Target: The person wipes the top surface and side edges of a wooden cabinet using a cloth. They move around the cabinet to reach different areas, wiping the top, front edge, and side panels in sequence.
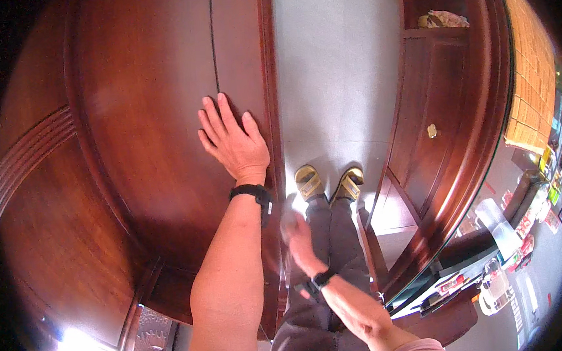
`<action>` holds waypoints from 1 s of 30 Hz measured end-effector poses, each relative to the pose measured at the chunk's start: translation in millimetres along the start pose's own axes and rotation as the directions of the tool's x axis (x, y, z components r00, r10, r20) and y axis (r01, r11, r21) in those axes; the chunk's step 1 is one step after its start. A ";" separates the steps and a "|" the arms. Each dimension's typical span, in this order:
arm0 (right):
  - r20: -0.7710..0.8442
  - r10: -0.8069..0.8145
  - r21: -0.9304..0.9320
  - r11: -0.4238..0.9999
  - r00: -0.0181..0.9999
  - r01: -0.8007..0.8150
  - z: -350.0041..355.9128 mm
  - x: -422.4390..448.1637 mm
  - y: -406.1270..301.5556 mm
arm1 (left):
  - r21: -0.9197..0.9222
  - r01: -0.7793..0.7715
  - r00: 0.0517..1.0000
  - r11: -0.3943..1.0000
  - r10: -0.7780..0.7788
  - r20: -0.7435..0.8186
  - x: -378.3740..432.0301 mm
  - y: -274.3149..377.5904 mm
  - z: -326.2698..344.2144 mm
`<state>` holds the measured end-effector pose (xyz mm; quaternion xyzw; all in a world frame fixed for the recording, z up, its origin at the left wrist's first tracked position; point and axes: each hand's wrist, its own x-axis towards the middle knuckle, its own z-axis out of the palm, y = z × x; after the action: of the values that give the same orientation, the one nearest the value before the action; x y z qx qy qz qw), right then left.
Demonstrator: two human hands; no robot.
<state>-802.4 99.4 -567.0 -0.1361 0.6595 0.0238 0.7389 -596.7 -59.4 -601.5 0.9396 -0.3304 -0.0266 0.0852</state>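
My left hand (235, 142) lies palm down, fingers spread, on a broad reddish-brown wooden surface (143, 134), which looks like the seat of a wooden bench. Its middle fingertips reach a dark narrow seam (214, 51) in the wood. A black band circles that wrist. Lower down, my right hand (298, 231) is beside the moulded front edge (270, 105) of the surface, above my legs. Motion blurs it, and its fingers look bent. Whether it holds anything cannot be made out. A dark watch or band (322, 278) is on the right wrist.
My feet, in yellowish sandals (309, 181), stand on the grey floor (338, 79) between the wooden surface and a wooden desk (446, 83). The desk has a small knob (431, 131) and a shelf holding a bag (443, 19). A woven mat (530, 70) and assorted items lie on its top.
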 end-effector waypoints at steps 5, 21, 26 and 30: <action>0.136 -0.678 -0.162 0.705 0.723 0.691 48.1 90.2 -182.1 | -0.002 0.002 1.000 1.000 -0.002 0.004 -0.9 -1.3 1.2; 0.206 0.067 -0.296 0.955 0.976 -0.003 -30.9 141.3 -18.0 | 0.023 -0.010 1.000 1.000 0.010 0.009 1.3 2.0 -2.6; -0.054 0.163 -0.387 0.906 0.985 -0.171 -27.6 131.5 50.0 | -0.011 -0.020 1.000 1.000 0.020 -0.001 -0.9 -0.4 -0.4; -0.035 -0.471 -0.320 0.841 0.882 0.437 7.5 134.5 -53.1 | -0.030 -0.041 0.999 0.999 0.040 -0.024 -1.7 -1.9 2.4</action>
<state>-766.4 30.6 -689.3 -0.4009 0.6371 -0.0589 0.6557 -597.2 -57.2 -604.2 0.9316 -0.3477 -0.0189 0.1040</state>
